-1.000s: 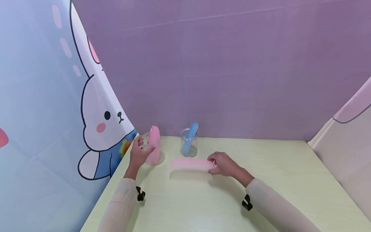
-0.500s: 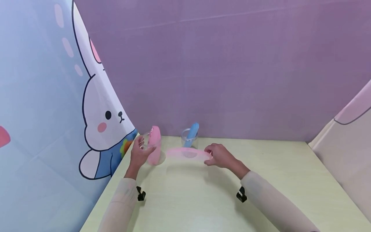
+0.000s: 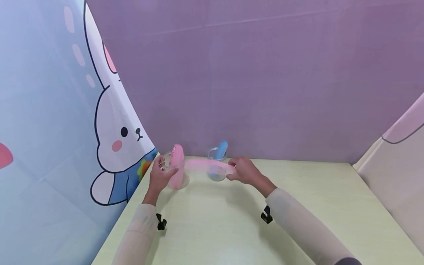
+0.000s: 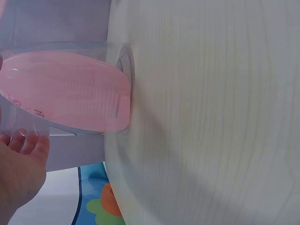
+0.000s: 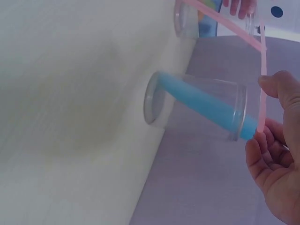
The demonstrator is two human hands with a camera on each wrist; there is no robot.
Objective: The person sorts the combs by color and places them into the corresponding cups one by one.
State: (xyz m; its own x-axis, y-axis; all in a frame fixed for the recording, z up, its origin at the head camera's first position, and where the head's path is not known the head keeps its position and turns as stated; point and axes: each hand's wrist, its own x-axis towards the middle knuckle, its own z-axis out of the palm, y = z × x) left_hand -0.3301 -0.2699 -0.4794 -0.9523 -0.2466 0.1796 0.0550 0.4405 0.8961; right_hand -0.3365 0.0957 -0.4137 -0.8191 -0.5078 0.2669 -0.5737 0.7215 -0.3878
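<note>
Pink comb (image 3: pixel 207 167), held level above the far part of the bench (image 3: pixel 232 228), just in front of a clear cup (image 3: pixel 216 165) holding a blue comb (image 3: pixel 221 149). The right hand (image 3: pixel 243 171) pinches its right end between thumb and fingers (image 5: pixel 262 145) (the toothed edge shows as a thin line in the right wrist view). To the left, the left hand (image 3: pixel 159 176) curls its fingers (image 4: pixel 28 140) round a second clear cup (image 3: pixel 172 169), in which another pink comb (image 3: pixel 177 165) stands upright. The held comb looks light, thin and stiff, probably smooth plastic, and likely to pivot when pinched at one end; the solid spine seems the safer place to hold. A rabbit-print cloth (image 3: pixel 112 140) hangs left.
</note>
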